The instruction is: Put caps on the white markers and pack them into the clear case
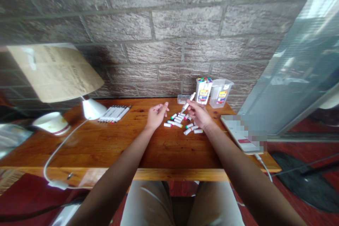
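My right hand (199, 113) pinches a slim white marker (189, 102), held slanted with its thin lower end over a pile of short white marker caps (178, 120) with coloured ends. My left hand (157, 114) is just left of that pile, raised over the table. Its fingers are loosely curled and apart, with nothing visible in them, and red marks show on the skin. Behind my right hand stands a clear box of markers (203, 91) with colourful ends up. Beside it is a second clear plastic box (220, 93) with a yellow label.
A row of white markers (114, 113) lies on the wooden table (174, 152), near a lamp (91, 108) and a paper cup (53, 123). A small clear case (183, 99) rests by the brick wall. At right lies a flat device (243, 136) with a cable.
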Motion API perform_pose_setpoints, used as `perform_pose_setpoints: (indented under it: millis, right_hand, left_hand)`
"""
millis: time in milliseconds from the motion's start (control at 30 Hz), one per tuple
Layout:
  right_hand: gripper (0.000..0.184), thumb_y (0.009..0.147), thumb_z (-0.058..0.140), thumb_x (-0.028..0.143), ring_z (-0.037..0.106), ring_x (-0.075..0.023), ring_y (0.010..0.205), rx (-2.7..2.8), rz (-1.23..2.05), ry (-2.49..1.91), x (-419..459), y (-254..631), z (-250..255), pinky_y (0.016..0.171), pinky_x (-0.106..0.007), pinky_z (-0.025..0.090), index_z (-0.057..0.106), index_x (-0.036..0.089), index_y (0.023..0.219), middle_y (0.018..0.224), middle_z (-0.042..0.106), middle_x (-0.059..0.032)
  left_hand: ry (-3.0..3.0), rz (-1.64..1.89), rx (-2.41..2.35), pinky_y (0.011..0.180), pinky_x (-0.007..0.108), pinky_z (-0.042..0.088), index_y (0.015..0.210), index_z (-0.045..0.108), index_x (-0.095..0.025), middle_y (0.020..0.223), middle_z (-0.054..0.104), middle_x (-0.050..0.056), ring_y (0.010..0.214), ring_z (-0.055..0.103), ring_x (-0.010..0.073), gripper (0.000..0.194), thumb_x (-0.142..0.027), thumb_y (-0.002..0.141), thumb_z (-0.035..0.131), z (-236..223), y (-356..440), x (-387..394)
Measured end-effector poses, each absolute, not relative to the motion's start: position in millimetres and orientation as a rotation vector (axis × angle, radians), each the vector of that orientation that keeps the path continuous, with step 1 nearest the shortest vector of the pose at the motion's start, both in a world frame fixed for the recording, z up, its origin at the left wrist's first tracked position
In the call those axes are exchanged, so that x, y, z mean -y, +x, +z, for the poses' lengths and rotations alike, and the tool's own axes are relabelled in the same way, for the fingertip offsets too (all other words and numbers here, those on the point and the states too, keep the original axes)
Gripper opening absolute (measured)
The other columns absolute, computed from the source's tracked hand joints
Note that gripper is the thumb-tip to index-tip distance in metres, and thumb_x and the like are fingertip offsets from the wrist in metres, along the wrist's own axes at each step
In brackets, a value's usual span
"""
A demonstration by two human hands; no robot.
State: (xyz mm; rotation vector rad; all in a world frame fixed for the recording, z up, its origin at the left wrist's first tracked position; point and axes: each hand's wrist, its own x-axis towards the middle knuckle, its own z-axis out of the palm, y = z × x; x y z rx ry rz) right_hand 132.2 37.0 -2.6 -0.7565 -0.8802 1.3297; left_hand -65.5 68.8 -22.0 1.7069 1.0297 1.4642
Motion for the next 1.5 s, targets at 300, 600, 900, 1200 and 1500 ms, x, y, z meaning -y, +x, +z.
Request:
perform_pose_setpoints:
  millis: [300,600,900,1200,1500]
  right_hand:
    - [0.045,0.083,0.067,0.051,0.022,-0.0036,0.034,0.504,1.118,-0.966,-48,140,-4,0.032,-0.019,0.012,0.04,0.022,0.063,0.044,0.037,0.0095]
    - [0.042,0.089,0.06,0.045,0.019,-0.0035,0.034,0.332,1.164,-0.775,-45,151,4,0.032,-0.017,0.013,0.036,0.022,0.064,0.043,0.03,0.0112]
    - [0.035,0.091,0.057,0.038,0.019,-0.0035,0.033,0.292,1.215,-0.708,-44,152,5,0.032,-0.017,0.014,0.039,0.022,0.066,0.043,0.03,0.0112]
    - [0.03,0.09,0.057,0.038,0.019,-0.0027,0.033,0.303,1.262,-0.654,-45,151,4,0.031,-0.015,0.015,0.045,0.02,0.069,0.043,0.032,0.0116]
    - [0.032,0.087,0.061,0.041,0.02,-0.0029,0.033,0.331,1.278,-0.642,-46,152,1,0.031,-0.015,0.017,0.045,0.021,0.069,0.043,0.032,0.0116]
  left_hand:
    - [2.22,1.156,-0.8,0.085,0.031,0.049,0.086,0.075,-0.022,0.09,0.077,0.006,0.087,0.069,0.0195,0.016,-0.034,0.088,0.064,-27,-62,-63]
    - [2.456,1.065,-0.803,0.094,0.039,0.042,0.078,0.075,-0.024,0.098,0.076,0.005,0.097,0.066,0.0221,0.004,-0.026,0.081,0.073,-31,-65,-70]
    - [2.483,0.966,-1.008,0.102,0.045,0.037,0.084,0.077,-0.026,0.112,0.072,0.005,0.11,0.06,0.0246,0.006,-0.03,0.081,0.075,-39,-71,-77]
    - [2.5,0.824,-1.06,0.111,0.053,0.03,0.093,0.078,-0.028,0.135,0.063,0.004,0.13,0.049,0.0283,0.013,-0.035,0.083,0.074,-36,-71,-73]
    - [2.475,0.735,-1.074,0.114,0.055,0.028,0.098,0.077,-0.026,0.142,0.058,0.006,0.135,0.046,0.0309,0.017,-0.034,0.084,0.071,-34,-69,-69]
